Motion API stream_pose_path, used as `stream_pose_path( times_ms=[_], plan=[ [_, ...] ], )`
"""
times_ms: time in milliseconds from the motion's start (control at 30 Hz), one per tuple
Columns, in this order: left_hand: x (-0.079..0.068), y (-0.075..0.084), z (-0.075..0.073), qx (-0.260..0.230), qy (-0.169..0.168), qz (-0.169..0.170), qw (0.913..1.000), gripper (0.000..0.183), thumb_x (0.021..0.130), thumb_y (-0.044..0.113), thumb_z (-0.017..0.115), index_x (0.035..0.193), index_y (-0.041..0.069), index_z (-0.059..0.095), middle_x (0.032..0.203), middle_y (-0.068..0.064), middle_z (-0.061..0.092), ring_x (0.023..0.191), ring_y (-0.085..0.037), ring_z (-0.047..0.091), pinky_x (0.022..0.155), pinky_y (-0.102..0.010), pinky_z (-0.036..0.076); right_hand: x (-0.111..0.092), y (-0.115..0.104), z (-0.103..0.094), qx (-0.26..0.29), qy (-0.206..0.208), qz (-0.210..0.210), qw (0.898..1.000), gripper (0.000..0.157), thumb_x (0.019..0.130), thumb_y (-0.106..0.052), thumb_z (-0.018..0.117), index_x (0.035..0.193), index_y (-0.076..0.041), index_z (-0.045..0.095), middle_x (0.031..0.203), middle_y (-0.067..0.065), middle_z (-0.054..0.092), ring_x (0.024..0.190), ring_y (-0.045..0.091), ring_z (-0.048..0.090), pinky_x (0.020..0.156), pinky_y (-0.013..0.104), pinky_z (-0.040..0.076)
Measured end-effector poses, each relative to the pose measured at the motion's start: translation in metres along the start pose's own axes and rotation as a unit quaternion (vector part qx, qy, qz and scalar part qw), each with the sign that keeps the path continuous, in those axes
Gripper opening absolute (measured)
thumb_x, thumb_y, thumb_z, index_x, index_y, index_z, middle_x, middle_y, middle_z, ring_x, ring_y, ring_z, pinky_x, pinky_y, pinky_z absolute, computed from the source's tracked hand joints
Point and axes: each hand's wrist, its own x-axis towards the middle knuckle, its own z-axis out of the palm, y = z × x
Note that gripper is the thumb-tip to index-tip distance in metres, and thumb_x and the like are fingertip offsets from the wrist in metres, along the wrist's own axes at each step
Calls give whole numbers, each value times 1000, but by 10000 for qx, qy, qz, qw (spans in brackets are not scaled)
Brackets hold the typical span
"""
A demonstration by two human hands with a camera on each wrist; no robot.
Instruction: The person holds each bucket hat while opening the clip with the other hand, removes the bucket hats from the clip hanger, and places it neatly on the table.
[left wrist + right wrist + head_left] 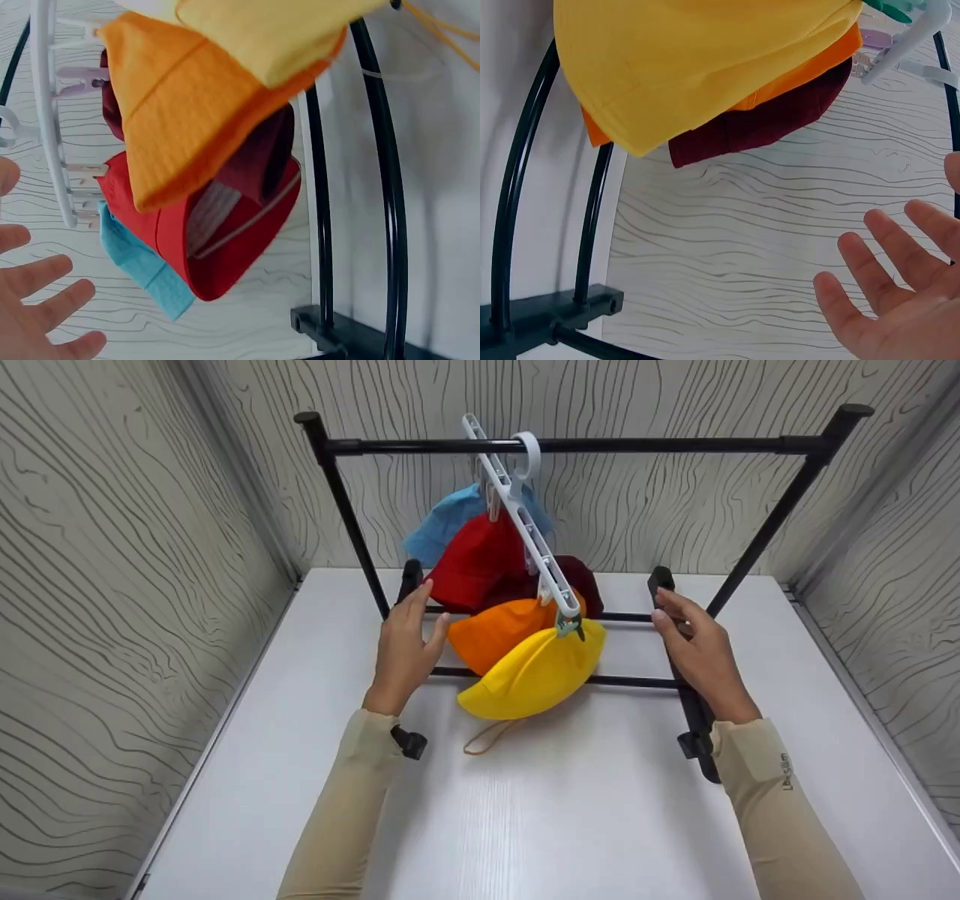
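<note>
A white clip hanger [525, 510] hooks over the top bar of a black rack [660, 445]. Clipped along it hang a yellow hat [532, 675], an orange hat [499, 631], a dark red hat [757, 135], a red hat [476, 562] and a light blue hat [444, 525]. My left hand [405, 649] is held left of the hats, fingers extended, touching none of them. To their right, my right hand [701, 656] hovers by the rack's side with its fingers spread and nothing held. Both palms face inward.
The rack's feet [697, 735] stand on a white table [480, 832]. Two lower black bars cross beneath the hats. A thin elastic loop [487, 739] dangles under the yellow hat. Wood-patterned panels [112, 607] enclose the table at the back and sides.
</note>
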Motion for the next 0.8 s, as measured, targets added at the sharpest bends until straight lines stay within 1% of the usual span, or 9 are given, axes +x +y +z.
stream_pose_path(
  times_ms=[67, 233, 333, 400, 533, 700, 800],
  plan=[
    [-1, 3, 1, -155, -6, 39, 9999, 52, 92, 37, 48, 139, 18, 36, 136, -3, 44, 121, -22, 43, 102, -42, 33, -1, -2, 3, 79, -81, 79, 9999, 52, 92, -43, 44, 136, -16, 41, 132, 8, 48, 120, 24, 43, 98, 45, 35],
    [-4, 14, 4, -513, 9, 181, 9985, 50, 92, 37, 48, 138, 20, 38, 135, 0, 45, 117, -18, 44, 101, -37, 35, -3, -8, 11, 294, -320, 444, 9981, 52, 91, -48, 43, 136, -22, 40, 134, 2, 46, 121, 18, 43, 100, 40, 35],
    [-5, 21, 6, -730, -76, 157, 9972, 49, 92, 37, 47, 138, 21, 38, 135, 0, 45, 117, -17, 43, 101, -36, 35, -3, -10, 17, 396, -441, 489, 9970, 52, 91, -48, 43, 136, -23, 40, 134, 1, 46, 122, 18, 42, 101, 39, 34],
    [-6, 26, 6, -850, -181, 90, 9962, 49, 93, 38, 46, 138, 22, 38, 135, 0, 45, 119, -17, 42, 101, -37, 34, -3, -12, 20, 472, -507, 467, 9965, 51, 91, -48, 43, 136, -24, 40, 134, 0, 46, 122, 17, 41, 102, 39, 34],
    [-7, 36, 8, -1134, -400, -51, 9927, 48, 93, 39, 45, 138, 24, 38, 136, 1, 44, 121, -17, 40, 101, -38, 35, -3, -15, 28, 631, -557, 284, 9960, 50, 91, -46, 45, 135, -22, 41, 134, -1, 47, 121, 15, 43, 100, 37, 36],
    [-7, 43, 12, -1394, -563, 14, 9886, 47, 93, 39, 44, 138, 24, 37, 136, 2, 43, 119, -17, 42, 100, -37, 37, -2, -19, 36, 763, -611, -55, 9952, 49, 92, -40, 47, 135, -17, 42, 133, -1, 47, 118, 14, 45, 96, 24, 39],
    [-7, 47, 15, -1539, -679, 60, 9857, 48, 94, 39, 44, 138, 23, 37, 137, 2, 43, 119, -17, 42, 99, -36, 37, -1, -20, 41, 772, -648, -220, 9947, 48, 92, -38, 48, 135, -17, 42, 133, -1, 47, 118, 14, 46, 94, 19, 39]
  ],
)
